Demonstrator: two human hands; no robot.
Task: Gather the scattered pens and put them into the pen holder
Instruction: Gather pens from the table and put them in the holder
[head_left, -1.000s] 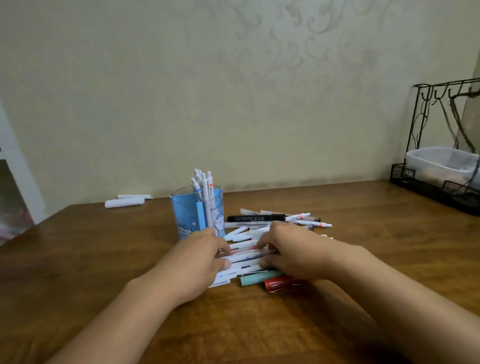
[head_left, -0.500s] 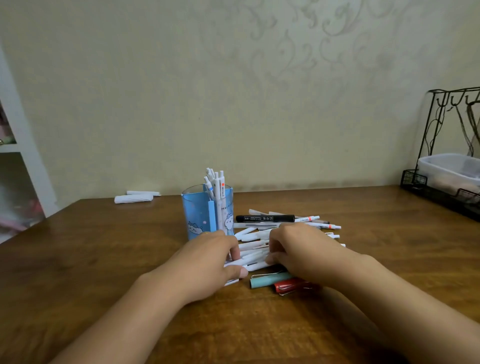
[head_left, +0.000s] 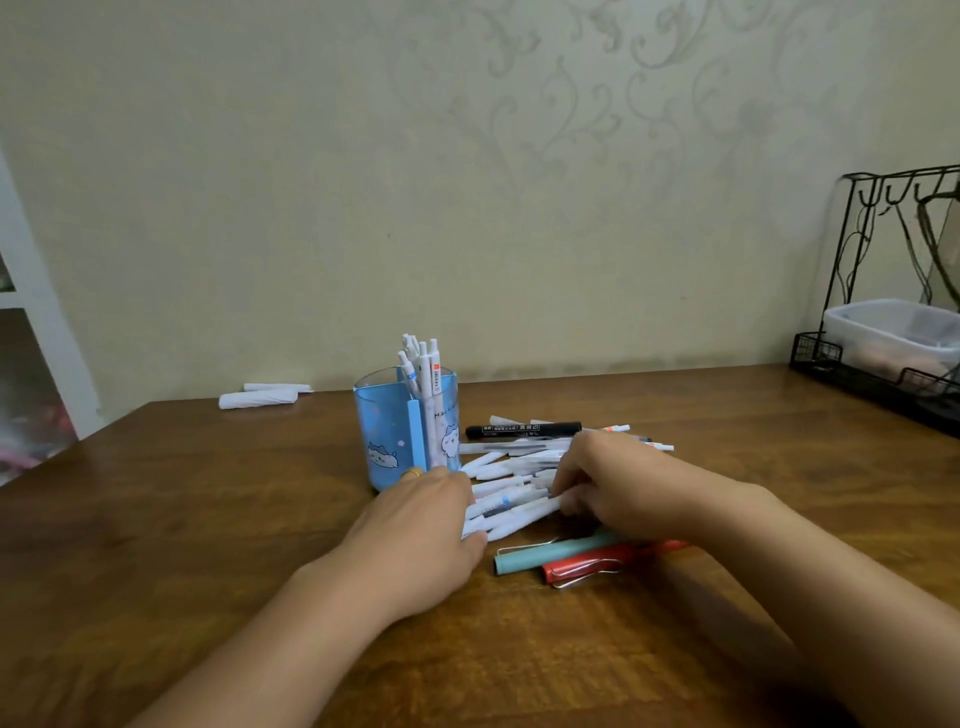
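A blue see-through pen holder (head_left: 395, 431) stands on the wooden table (head_left: 208, 519) with several white pens upright in it. Just right of it lies a heap of white pens (head_left: 511, 499), with a black marker (head_left: 522, 430) at its far side. A teal pen (head_left: 550, 553) and a red pen (head_left: 597, 564) lie at its near side. My left hand (head_left: 421, 530) grips the left ends of a bundle of white pens from the heap. My right hand (head_left: 623, 483) curls over the right ends of the same bundle. The fingertips of both hands are hidden.
Two white rolled items (head_left: 260, 397) lie at the table's far left by the wall. A black wire rack (head_left: 883, 322) with a clear plastic box (head_left: 893, 332) stands at the far right. A white shelf edge (head_left: 31, 312) is at the left.
Both hands have drawn the white pens closer together into a bundle; the view shifted slightly. The pen holder stays where it was.
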